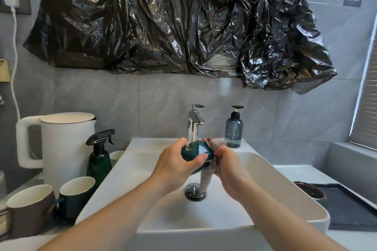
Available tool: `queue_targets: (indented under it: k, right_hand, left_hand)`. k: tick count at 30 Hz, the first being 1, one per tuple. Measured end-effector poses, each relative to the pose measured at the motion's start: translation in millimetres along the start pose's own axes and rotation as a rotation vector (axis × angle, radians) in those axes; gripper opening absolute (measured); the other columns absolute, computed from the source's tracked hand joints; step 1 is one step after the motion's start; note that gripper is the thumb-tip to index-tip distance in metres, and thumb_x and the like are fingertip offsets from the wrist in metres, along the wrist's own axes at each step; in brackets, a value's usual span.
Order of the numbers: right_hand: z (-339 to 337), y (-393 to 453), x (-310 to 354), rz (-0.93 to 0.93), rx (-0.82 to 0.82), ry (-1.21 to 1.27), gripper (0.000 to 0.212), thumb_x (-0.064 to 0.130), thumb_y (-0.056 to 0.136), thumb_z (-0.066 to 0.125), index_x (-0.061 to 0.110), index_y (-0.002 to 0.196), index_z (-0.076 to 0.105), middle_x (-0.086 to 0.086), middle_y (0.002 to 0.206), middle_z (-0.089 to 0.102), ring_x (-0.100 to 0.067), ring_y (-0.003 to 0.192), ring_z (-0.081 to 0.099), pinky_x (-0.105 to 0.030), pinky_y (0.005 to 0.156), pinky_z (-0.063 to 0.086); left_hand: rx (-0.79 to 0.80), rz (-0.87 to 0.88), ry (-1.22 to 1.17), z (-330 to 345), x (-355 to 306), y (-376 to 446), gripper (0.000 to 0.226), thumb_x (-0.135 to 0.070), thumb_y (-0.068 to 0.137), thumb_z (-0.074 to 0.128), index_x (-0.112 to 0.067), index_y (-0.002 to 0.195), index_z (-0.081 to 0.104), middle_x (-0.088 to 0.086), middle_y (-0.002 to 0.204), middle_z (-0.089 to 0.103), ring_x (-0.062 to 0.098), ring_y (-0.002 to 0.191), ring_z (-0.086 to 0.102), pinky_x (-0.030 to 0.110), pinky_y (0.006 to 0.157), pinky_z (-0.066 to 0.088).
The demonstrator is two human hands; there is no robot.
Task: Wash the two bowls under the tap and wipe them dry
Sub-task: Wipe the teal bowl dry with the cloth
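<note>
Left hand (175, 166) gripped the green bowl (196, 152) over the sink (265, 171); right hand (228, 166) fingers pinched the cloth (206, 179). Best to turn bowl steadily while wiping.

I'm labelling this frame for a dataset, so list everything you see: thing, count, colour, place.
green bowl: 1, dark teal, held over the basin
cloth: 1, pale speckled, against the bowl, tail hanging down
brown bowl: 1, dark brown, on the tray at right
tray: 1, black, counter right of the basin
basin: 1, white, centre
tap: 1, chrome, behind the basin
drain: 1, chrome, basin bottom
pump bottle: 1, blue-grey, right of the tap
spray bottle: 1, dark green, left of the basin
kettle: 1, white, far left
mugs: 2, one green, one brown, front left
plastic sheet: 1, black, on the wall
left hand: grips the bowl
right hand: grips the cloth
</note>
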State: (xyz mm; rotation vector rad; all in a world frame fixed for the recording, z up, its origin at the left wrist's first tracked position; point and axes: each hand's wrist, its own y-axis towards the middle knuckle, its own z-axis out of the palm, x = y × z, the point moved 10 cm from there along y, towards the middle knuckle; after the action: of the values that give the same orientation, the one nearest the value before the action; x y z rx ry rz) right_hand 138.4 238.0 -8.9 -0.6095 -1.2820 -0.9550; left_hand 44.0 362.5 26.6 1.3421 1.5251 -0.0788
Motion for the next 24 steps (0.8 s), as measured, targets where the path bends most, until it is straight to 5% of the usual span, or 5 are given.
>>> queue_targets:
  k: [2,9,14,18,24]
  right_hand:
    - [5.2,-4.8,8.3,-0.049,0.036,-0.058,0.032,0.018,0.086,0.045,0.007,0.097,0.072,-0.005,0.088,0.078,-0.011,0.084,0.070,-0.025,0.078,0.055]
    - [3.2,-7.5,-2.1,0.032,0.074,-0.149,0.036,0.037,0.100,0.047,0.018,0.113,0.075,-0.007,0.109,0.079,-0.024,0.105,0.073,-0.043,0.085,0.053]
    - [0.6,-6.6,-7.9,0.043,0.053,-0.194,0.024,0.025,0.097,0.056,0.013,0.111,0.071,-0.012,0.099,0.073,-0.023,0.087,0.073,-0.033,0.063,0.058]
    - [-6.4,-4.3,-8.1,0.045,-0.031,-0.119,0.026,0.021,0.103,0.049,0.015,0.109,0.073,-0.013,0.097,0.076,-0.024,0.087,0.073,-0.027,0.053,0.053]
    - [-3.6,-3.1,-3.7,-0.023,-0.010,-0.274,0.035,0.007,0.103,0.042,0.018,0.107,0.076,-0.008,0.097,0.080,-0.023,0.092,0.076,-0.033,0.068,0.059]
  left_hand:
    - [0.040,0.088,0.121,3.2,-9.0,-3.6,0.046,-0.057,0.076,0.080,-0.023,0.080,0.050,-0.010,0.067,0.055,0.011,0.061,0.045,0.027,0.058,0.036]
    - [0.059,0.439,0.395,14.5,-40.3,-16.7,0.050,-0.051,0.078,0.085,-0.037,0.081,0.037,-0.021,0.077,0.045,0.012,0.074,0.037,0.015,0.069,0.033]
    - [0.000,0.583,0.418,14.1,-54.0,-25.5,0.051,-0.048,0.074,0.085,-0.035,0.089,0.039,-0.022,0.080,0.041,0.006,0.078,0.033,0.010,0.078,0.035]
    - [-0.103,0.436,0.407,6.8,-46.7,-17.2,0.069,-0.064,0.062,0.086,-0.030,0.107,0.048,-0.015,0.106,0.047,0.009,0.096,0.043,0.025,0.089,0.039]
    - [0.080,-0.032,-0.017,11.4,7.2,-7.9,0.123,-0.048,0.049,0.102,-0.038,0.147,0.029,-0.022,0.129,0.056,0.007,0.120,0.059,0.013,0.091,0.051]
